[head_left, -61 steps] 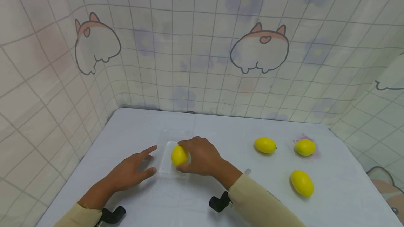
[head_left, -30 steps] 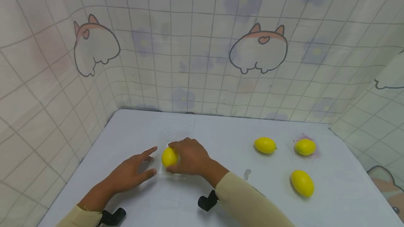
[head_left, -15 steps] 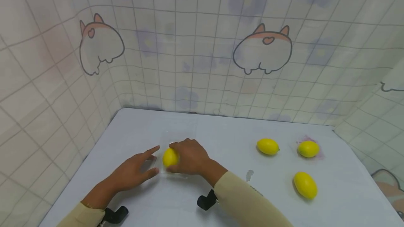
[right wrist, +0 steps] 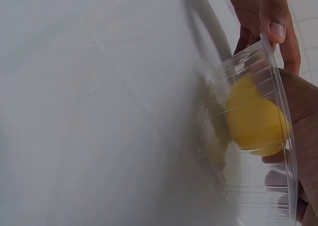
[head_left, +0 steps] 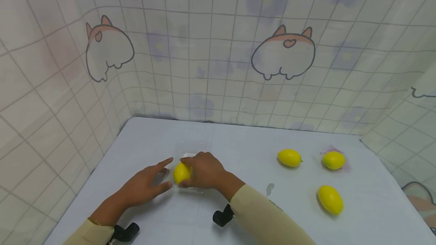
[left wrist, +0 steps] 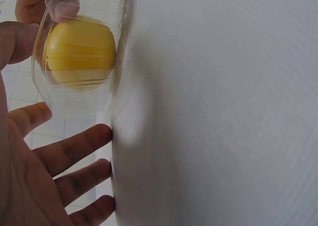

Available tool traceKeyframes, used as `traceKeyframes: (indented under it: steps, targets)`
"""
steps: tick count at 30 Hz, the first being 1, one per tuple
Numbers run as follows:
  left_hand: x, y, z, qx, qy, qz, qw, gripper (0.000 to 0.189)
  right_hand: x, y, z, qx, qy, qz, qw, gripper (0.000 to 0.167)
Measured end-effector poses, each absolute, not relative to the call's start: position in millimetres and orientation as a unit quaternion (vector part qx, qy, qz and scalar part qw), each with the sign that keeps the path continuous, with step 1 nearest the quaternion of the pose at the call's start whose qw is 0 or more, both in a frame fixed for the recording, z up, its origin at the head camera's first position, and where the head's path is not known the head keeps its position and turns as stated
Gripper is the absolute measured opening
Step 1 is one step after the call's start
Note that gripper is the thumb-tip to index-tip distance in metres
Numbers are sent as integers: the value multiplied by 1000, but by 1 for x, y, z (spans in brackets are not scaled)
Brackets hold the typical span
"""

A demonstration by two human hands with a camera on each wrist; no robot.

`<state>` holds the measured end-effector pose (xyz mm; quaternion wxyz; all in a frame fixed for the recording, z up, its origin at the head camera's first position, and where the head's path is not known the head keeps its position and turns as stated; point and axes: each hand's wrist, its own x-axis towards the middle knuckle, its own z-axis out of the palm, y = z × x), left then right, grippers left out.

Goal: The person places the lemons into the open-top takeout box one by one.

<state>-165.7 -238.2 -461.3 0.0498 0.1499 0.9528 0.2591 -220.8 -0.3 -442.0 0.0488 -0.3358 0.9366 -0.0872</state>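
Observation:
A yellow lemon (head_left: 181,173) sits low inside a clear plastic container (head_left: 189,190), gripped between the thumb and fingers of my right hand (head_left: 205,170). Through the clear wall the lemon (left wrist: 82,52) shows close to the container's floor in the left wrist view. My left hand (head_left: 141,185) stands at the container's left side, fingers spread and holding nothing. Its thumb tip (right wrist: 277,31) is right by the rim in the right wrist view; whether it touches, I cannot tell. My right palm hides part of the lemon and container.
Three more lemons lie on the right of the white table (head_left: 245,207): one nearer the middle (head_left: 289,158), one over a pinkish stain (head_left: 334,160), one closer to the front (head_left: 330,199). A patterned curtain (head_left: 218,48) rises behind the table.
My right hand has carried the lemon left and lowered it into the container. The left hand has hardly moved, and the other lemons lie as before.

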Motion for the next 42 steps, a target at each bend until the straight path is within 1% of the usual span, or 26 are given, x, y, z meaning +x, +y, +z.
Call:
traceKeyframes:
  steps: [6, 24, 36, 42]
  targets:
    - [-167, -239, -463, 149, 954, 257, 51, 80, -221, 2, -439, -328, 938, -94, 55, 80]
    - [-168, -239, -462, 153, 954, 254, 49, 79, -218, 15, -432, -323, 938, -113, 59, 80]
    - [-166, -234, -458, 134, 956, 254, 62, 79, -213, 50, -423, -306, 940, -134, 66, 78]
    - [-166, -235, -458, 133, 955, 256, 67, 80, -211, 65, -419, -305, 939, -144, 64, 81]
